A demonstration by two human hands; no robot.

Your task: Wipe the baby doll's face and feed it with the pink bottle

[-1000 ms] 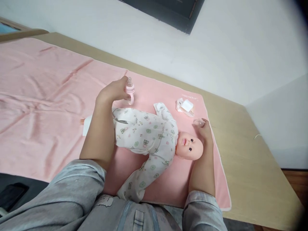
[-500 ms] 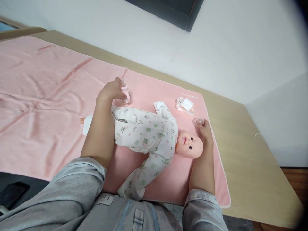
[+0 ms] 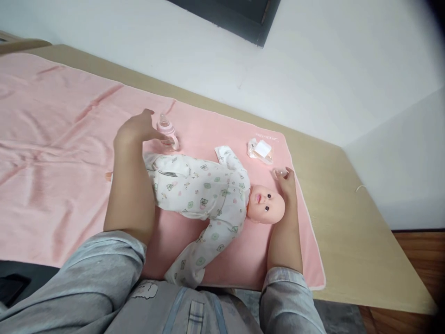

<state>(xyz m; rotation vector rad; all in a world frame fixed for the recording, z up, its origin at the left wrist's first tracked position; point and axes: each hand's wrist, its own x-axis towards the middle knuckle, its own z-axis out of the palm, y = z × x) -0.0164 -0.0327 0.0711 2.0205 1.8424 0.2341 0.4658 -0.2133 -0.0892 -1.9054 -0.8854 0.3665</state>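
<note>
A baby doll (image 3: 205, 188) in a white printed sleepsuit lies on its back on a pink blanket (image 3: 52, 153), head (image 3: 266, 208) to the right. A small pink baby bottle (image 3: 167, 132) stands upright on the blanket just beyond the doll's legs. My left hand (image 3: 135, 132) is beside the bottle, thumb raised and fingers loosely spread, with the fingertips at its base. My right hand (image 3: 288, 183) rests past the doll's head, its fingers pinched on a small clear cap (image 3: 280, 173).
A crumpled clear packet with a white pad (image 3: 260, 150) lies near the blanket's far right corner. The blanket covers a light wooden table (image 3: 351, 232) set against a white wall. A dark frame (image 3: 239, 16) hangs above. A dark object (image 3: 10, 287) sits at the lower left.
My left hand carried the bottle leftward, set it upright on the blanket and loosened its grip. My right hand stayed by the doll's head with the cap. The view shifted slightly.
</note>
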